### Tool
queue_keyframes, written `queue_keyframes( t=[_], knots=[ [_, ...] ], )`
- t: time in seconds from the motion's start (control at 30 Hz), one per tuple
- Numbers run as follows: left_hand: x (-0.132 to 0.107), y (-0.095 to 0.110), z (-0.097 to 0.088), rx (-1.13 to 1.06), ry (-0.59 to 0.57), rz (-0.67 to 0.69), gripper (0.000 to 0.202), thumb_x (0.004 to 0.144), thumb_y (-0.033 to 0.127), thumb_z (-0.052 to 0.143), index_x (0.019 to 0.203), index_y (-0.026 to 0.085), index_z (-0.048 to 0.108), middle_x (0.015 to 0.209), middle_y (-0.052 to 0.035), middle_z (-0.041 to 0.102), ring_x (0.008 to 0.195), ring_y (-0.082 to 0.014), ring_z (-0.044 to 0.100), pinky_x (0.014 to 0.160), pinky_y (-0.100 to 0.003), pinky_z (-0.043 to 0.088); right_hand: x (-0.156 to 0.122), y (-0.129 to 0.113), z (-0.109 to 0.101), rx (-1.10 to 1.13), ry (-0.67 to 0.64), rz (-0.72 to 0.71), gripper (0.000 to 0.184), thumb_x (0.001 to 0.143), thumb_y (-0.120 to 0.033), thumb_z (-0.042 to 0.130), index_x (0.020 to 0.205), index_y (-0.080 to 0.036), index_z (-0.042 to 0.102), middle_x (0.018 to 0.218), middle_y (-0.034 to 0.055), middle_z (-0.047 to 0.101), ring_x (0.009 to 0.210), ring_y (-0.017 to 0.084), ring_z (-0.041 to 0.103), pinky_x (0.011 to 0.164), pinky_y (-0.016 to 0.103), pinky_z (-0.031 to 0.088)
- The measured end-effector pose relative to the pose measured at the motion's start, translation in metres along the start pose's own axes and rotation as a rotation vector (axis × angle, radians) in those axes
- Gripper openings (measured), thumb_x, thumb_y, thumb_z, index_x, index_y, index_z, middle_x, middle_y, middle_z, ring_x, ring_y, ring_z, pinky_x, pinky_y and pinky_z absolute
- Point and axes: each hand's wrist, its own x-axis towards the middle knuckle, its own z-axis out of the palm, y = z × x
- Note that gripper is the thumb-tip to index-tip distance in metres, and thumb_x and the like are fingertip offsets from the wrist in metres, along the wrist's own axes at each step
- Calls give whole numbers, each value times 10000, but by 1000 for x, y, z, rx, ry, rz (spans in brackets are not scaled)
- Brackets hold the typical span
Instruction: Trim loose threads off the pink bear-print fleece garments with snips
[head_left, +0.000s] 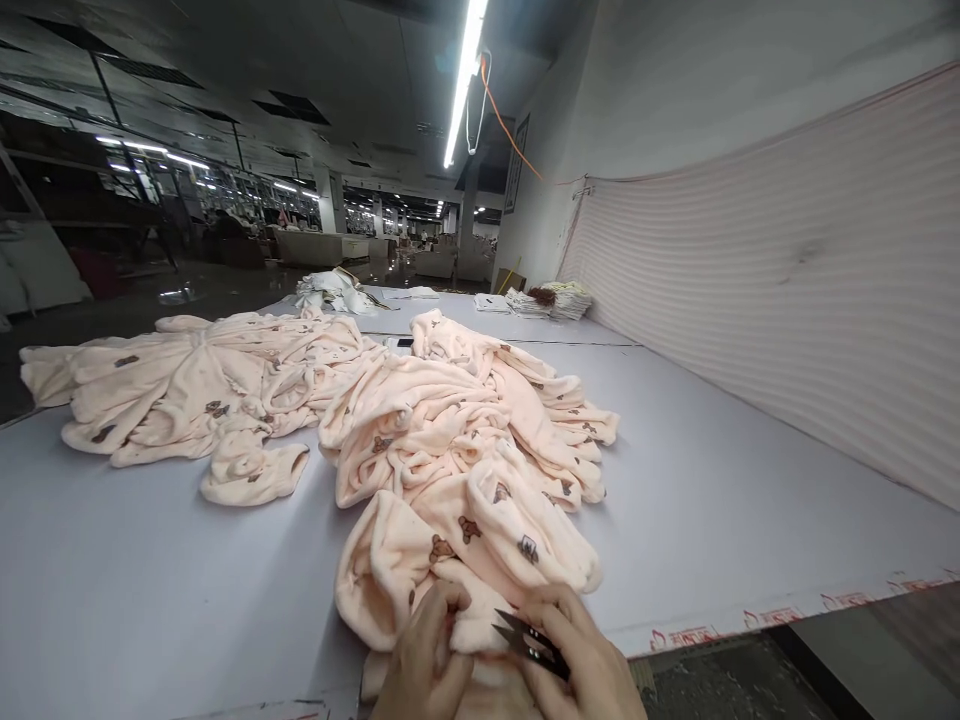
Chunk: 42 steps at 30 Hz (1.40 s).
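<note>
**Thread Snips at the Garment Edge: Inspect-and-Trim Step**

Right hand (592,668): closed around the black thread snips (529,640), with the tips pointing toward the left hand (424,665). Whether the blades are parted cannot be told.

Left hand: fingers folded over and pinching a fold of the peach fleece garment (480,545). The garment lies at the near edge of the table (712,520) and touches both hands.

Judged step: locating a loose thread or seam end on the pinched fold. No cut is visibly under way. A cut would call for the fold held taut, the tips brought to the thread alone, and the fleece pile kept clear of the blades.

Surroundings: the held piece is the nearest of a central heap (450,420) of matching garments. A second heap (187,390) lies to the left, apart from the hands. Striped cloth (787,270) hangs along the right side.
</note>
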Motion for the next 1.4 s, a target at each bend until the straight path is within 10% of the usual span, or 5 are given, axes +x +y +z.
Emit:
queue_keyframes(
  t=[0.27,0.53,0.73,0.93,1.4],
  knots=[
    [2,-6,3,-54,-24,49,250,680,111,451,886,228,531,838,-6,565,816,-187,550,734,-287,450,11,-11,-4,-456,71,-88,137,874,-269,519,948,-277,634,872,21,690,638,199,656,564,279,484],
    [0,-4,6,-208,106,-144,493,597,94,501,1064,243,554,1081,-27,620,1054,-216,563,894,-286,450,2,-2,0,-246,114,-25,270,763,-227,498,1017,-280,572,898,16,664,714,189,667,570,239,501],
    [24,8,-14,-580,-316,-477,200,765,309,560,786,163,694,761,-32,674,842,-235,596,840,-346,451,31,14,9,-256,202,116,141,821,-174,401,868,-249,511,765,-10,636,664,189,619,575,264,451],
    [35,21,-14,-1155,-282,-588,221,783,262,583,871,116,724,877,-91,733,1007,-272,610,978,-399,400,35,9,5,-67,67,101,79,848,-288,529,900,-265,584,852,-13,656,770,180,643,642,241,477],
    [37,6,-18,-1307,-424,-583,363,879,270,402,1044,115,686,990,-100,732,1092,-250,610,1015,-405,400,34,0,2,131,34,37,226,884,-357,541,1029,-245,674,944,51,685,858,198,658,725,254,506]
  ],
)
